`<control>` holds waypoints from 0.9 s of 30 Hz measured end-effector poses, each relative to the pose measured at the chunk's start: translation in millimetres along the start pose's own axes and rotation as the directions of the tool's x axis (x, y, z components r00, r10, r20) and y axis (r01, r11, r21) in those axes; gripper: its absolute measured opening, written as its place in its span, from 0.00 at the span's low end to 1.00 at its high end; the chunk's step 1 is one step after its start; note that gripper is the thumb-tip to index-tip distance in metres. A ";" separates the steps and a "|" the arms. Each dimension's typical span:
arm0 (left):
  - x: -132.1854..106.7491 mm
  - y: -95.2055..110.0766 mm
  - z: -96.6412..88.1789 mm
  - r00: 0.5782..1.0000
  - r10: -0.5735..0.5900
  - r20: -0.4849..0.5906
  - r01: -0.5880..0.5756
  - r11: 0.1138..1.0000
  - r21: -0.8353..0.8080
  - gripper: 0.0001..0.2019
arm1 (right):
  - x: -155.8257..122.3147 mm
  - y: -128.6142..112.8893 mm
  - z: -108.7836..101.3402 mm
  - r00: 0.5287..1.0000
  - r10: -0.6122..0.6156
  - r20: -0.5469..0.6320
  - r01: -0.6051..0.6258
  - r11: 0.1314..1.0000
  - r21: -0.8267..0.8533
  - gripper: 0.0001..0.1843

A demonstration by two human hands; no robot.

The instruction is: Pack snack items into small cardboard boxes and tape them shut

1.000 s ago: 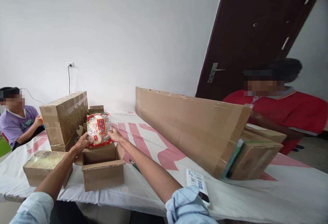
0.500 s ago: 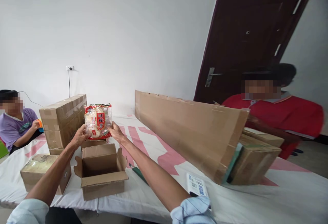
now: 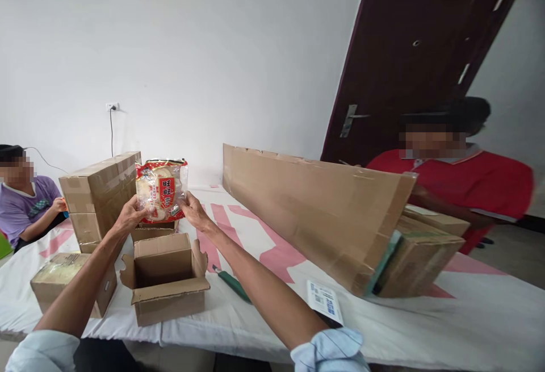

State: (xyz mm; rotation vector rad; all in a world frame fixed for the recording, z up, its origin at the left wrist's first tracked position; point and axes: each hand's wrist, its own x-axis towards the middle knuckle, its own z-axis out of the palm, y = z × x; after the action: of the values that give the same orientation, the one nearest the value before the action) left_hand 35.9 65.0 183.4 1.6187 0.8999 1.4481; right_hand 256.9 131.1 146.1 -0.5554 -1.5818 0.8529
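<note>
A red and clear plastic bag of rice crackers (image 3: 164, 190) is held up in front of me, its printed face turned my way. My left hand (image 3: 131, 214) grips its lower left edge, and my right hand (image 3: 195, 211) grips the lower right edge. Below the bag an open cardboard box (image 3: 170, 304) stands on the table with its flaps spread; nothing shows inside it. Behind that, partly hidden by the bag, is another small cardboard box (image 3: 149, 232). A green-handled tool (image 3: 233, 284) lies under my right forearm, its kind unclear.
A closed carton (image 3: 63, 281) sits at the left, before stacked cartons (image 3: 97, 190). A long cardboard panel (image 3: 315, 213) stands across the right side, with boxes (image 3: 421, 258) behind its near end. A white printed packet (image 3: 324, 299) lies nearby. One person sits at each side.
The bag has tilted slightly and bulges more between my hands, which still grip it. My view has shifted a little. The person at the right has barely moved.
</note>
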 end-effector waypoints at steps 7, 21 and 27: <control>-12.8 -3.1 -14.5 0.984 -0.012 -0.178 0.006 0.999 -0.037 0.30 | -53.9 5.3 -26.0 0.953 0.292 0.083 -0.200 0.810 -0.551 0.33; -5.0 13.1 -52.3 0.913 0.085 -0.398 -0.056 0.995 0.086 0.27 | -108.9 2.4 -64.2 0.628 0.623 0.465 -0.515 0.782 -0.351 0.19; 4.4 2.5 -44.5 0.975 -0.164 -0.152 0.206 0.926 0.316 0.28 | -124.3 10.7 -63.0 0.738 0.555 0.384 -0.502 0.831 -0.238 0.19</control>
State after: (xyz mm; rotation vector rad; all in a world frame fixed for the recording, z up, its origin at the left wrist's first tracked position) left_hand -7.8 71.7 190.2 1.6391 1.3908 1.3266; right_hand 341.0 57.4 62.4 -0.9875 -1.9284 1.3998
